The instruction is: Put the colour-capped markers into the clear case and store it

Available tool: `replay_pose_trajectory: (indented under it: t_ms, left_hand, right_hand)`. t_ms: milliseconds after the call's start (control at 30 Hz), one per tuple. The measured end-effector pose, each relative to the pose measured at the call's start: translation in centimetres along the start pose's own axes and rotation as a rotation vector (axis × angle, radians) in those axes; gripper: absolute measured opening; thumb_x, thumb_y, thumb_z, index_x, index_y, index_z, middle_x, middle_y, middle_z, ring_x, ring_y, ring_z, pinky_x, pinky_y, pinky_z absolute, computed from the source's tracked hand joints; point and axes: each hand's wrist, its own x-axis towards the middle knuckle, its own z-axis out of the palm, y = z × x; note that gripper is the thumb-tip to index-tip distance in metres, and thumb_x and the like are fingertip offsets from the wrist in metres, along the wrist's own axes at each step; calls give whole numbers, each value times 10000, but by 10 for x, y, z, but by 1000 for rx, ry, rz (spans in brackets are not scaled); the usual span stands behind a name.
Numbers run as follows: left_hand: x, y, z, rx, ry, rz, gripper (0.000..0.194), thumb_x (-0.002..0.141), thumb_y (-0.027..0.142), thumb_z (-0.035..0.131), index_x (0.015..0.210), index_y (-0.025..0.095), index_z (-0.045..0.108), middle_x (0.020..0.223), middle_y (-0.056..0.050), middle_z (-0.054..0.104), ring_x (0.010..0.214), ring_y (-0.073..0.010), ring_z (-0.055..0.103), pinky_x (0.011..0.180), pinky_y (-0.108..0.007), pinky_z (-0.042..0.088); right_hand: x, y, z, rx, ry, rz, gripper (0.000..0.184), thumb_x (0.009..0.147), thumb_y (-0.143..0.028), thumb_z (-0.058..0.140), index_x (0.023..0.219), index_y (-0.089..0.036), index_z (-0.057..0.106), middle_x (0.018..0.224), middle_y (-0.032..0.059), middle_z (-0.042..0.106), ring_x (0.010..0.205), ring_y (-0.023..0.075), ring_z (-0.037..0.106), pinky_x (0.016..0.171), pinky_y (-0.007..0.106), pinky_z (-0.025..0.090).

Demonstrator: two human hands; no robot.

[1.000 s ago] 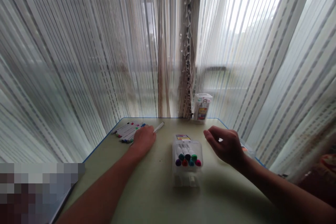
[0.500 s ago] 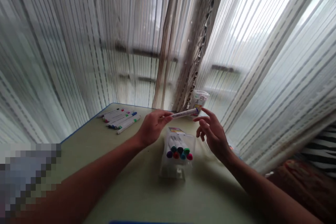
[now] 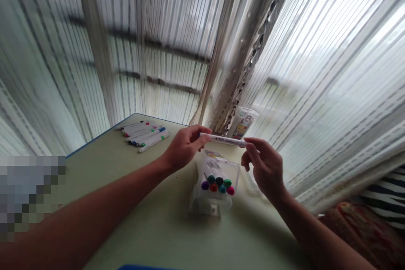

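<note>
A white marker (image 3: 226,139) is held level between my two hands, above the table. My left hand (image 3: 185,147) pinches its left end, and the fingertips of my right hand (image 3: 264,162) close on its right end. Below them lies an open clear plastic case (image 3: 210,206) with several markers (image 3: 218,181) in it, their coloured ends toward me: purple, orange, teal, black, green, blue and pink. Left of my left hand, several more white markers (image 3: 147,135) lie side by side in a loose group on the table.
A clear box with a printed label (image 3: 243,122) stands at the table's back edge by the curtains (image 3: 164,50). Partly behind my right hand sits a clear plastic tray or lid (image 3: 249,179). The pale green table (image 3: 158,228) has a blue edge. Zebra-striped fabric (image 3: 387,196) is at right.
My right fingers, spread before, have closed on the marker's right end. The marker has turned from slanting up rightward to nearly level, its right end lower. The view has shifted slightly.
</note>
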Motion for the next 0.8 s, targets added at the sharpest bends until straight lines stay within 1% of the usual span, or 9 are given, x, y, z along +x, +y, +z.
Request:
replay_pose_trajectory:
  t_ms: [133, 267, 400, 533, 633, 800]
  left_hand:
    - [1, -7, -5, -40, -25, -13, 283, 864, 328, 590, 1018, 99, 655, 754, -42, 656, 553, -94, 508, 521, -227, 427]
    - [2, -14, -10, 40, 6, -10, 269, 837, 332, 621, 976, 104, 655, 711, -30, 631, 555, -96, 508, 509, -220, 407]
    - [2, -16, -11, 99, 20, 11, 262, 832, 355, 630, 943, 118, 652, 663, 2, 576, 544, -86, 465, 491, -208, 364]
    - [0, -16, -8, 121, 10, 20, 238, 812, 349, 657, 902, 130, 638, 643, 21, 533, 559, -86, 444, 491, -202, 335]
    - [-1, -17, -4, 106, -2, 21, 228, 786, 340, 686, 867, 137, 622, 668, 18, 547, 575, -88, 463, 505, -202, 347]
    - [-2, -16, -1, 34, -34, -3, 225, 745, 305, 724, 841, 143, 602, 679, 18, 571, 581, -89, 490, 515, -199, 366]
  right_hand:
    - [2, 3, -2, 17, 20, 41, 170, 890, -299, 642, 998, -168, 657, 542, -36, 579, 426, 100, 540, 369, 201, 391]
    - [2, 7, -1, 22, -7, 83, 193, 868, -313, 667, 984, -160, 655, 615, -22, 604, 419, 93, 540, 360, 206, 397]
    - [2, 8, 1, 29, -28, 103, 203, 853, -319, 683, 970, -155, 658, 700, 0, 631, 427, 81, 540, 356, 204, 398]
    - [1, 6, 1, 25, -46, 122, 189, 842, -303, 701, 955, -157, 662, 617, -25, 599, 423, 74, 521, 367, 192, 393]
    - [-1, 5, 1, 27, -55, 141, 194, 826, -293, 722, 953, -158, 661, 551, -46, 564, 420, 73, 508, 374, 185, 392]
    - [-2, 5, 1, 54, -42, 165, 196, 801, -285, 748, 923, -154, 667, 560, -46, 562, 420, 67, 502, 368, 178, 388]
